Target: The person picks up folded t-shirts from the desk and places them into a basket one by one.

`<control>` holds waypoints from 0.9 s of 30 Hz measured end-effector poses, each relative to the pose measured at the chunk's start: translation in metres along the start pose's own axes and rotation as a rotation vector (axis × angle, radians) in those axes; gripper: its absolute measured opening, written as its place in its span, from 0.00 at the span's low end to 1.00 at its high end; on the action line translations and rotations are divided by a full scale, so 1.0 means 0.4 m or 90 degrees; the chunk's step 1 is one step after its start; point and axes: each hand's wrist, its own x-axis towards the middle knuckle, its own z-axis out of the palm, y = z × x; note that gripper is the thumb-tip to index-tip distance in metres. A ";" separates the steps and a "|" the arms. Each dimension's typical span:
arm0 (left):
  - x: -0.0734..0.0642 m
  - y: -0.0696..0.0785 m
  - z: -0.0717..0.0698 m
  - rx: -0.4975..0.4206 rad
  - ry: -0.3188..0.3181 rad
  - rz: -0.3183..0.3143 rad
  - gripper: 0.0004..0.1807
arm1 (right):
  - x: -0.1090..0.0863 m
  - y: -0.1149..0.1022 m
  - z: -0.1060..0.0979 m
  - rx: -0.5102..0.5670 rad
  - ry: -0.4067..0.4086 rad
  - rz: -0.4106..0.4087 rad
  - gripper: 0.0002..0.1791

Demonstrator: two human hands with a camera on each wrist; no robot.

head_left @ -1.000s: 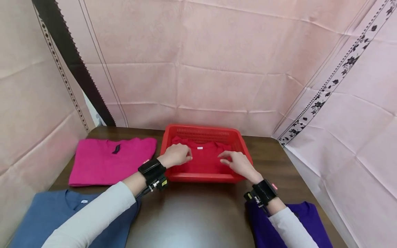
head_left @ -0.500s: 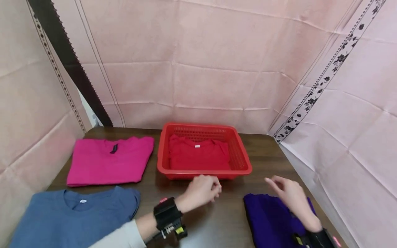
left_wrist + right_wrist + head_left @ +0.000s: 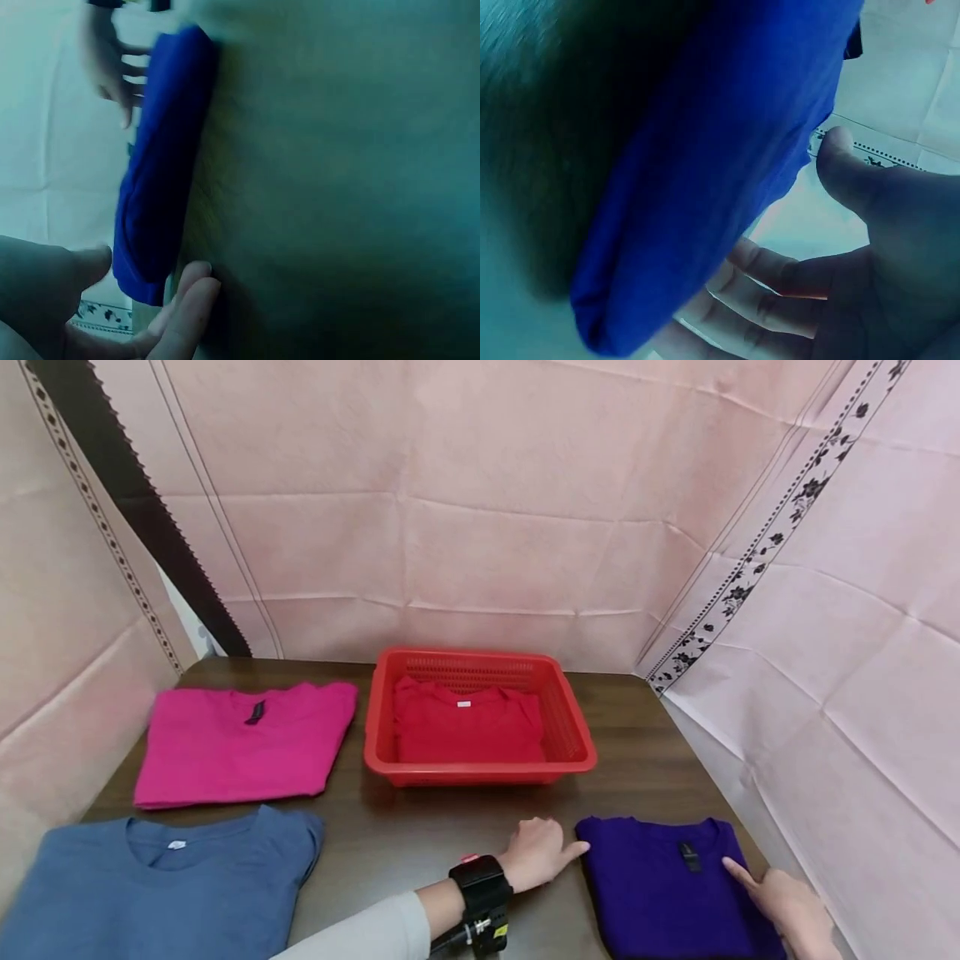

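Observation:
A folded purple T-shirt (image 3: 660, 893) with a black neck label lies at the front right of the table. My left hand (image 3: 534, 853) is at its left edge, thumb stretched toward the collar corner. In the left wrist view, the left thumb (image 3: 94, 264) and fingers (image 3: 191, 307) stand apart on either side of that corner. At the shirt's right edge is my right hand (image 3: 793, 906), its thumb pointing in over the cloth. The right wrist view has the right fingers (image 3: 780, 315) spread along the edge, partly hidden behind the purple cloth, with the thumb (image 3: 840, 161) raised.
A red plastic basket (image 3: 480, 774) holding a folded red T-shirt (image 3: 472, 731) stands at the back middle. On the left lie a folded pink T-shirt (image 3: 247, 752) and a folded blue T-shirt (image 3: 165, 889). Pale cloth curtains (image 3: 480, 527) enclose the table (image 3: 420, 835).
Both hands have left the basket, moving toward the front right, and now flank the purple T-shirt. The red T-shirt stays in the basket. The head view has shifted slightly.

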 end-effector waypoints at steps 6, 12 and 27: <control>0.024 0.056 0.035 0.137 0.031 0.021 0.35 | 0.003 -0.008 0.017 0.095 -0.061 0.023 0.32; 0.022 0.073 0.043 0.070 -0.031 -0.011 0.33 | 0.008 -0.011 0.039 0.212 -0.124 0.012 0.28; 0.016 0.071 0.083 -0.699 -0.237 -0.261 0.25 | -0.010 0.039 0.079 0.617 -0.376 -0.044 0.45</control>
